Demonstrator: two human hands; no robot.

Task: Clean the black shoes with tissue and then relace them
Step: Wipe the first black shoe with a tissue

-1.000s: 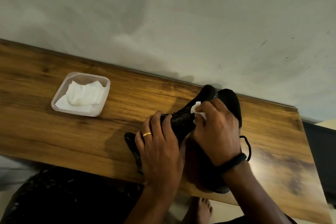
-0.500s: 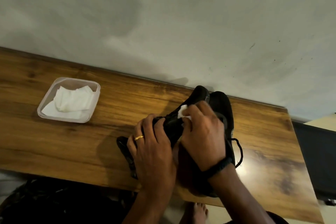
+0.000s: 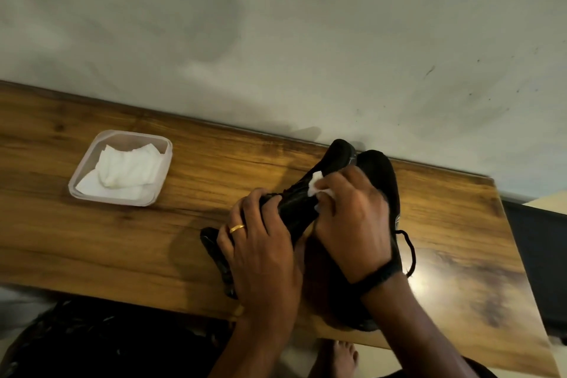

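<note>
Wiping is under way: the left hand (image 3: 260,242) curls round the tilted black lace-up shoe (image 3: 297,202) over the wooden tabletop (image 3: 122,239), while the right hand (image 3: 352,224) pinches a small white tissue wad (image 3: 316,186) against its upper. The second black shoe (image 3: 380,172) lies just beside. Folded white tissues (image 3: 125,169) sit in a clear plastic tub (image 3: 73,192). Both hands are busy cleaning, so I judge relacing remains ahead.

The shoes (image 3: 377,169) are black, the tissue (image 3: 316,184) is white, the table (image 3: 214,169) is brown wood grain, the ring (image 3: 237,228) is gold, the wall (image 3: 276,40) is pale grey.
</note>
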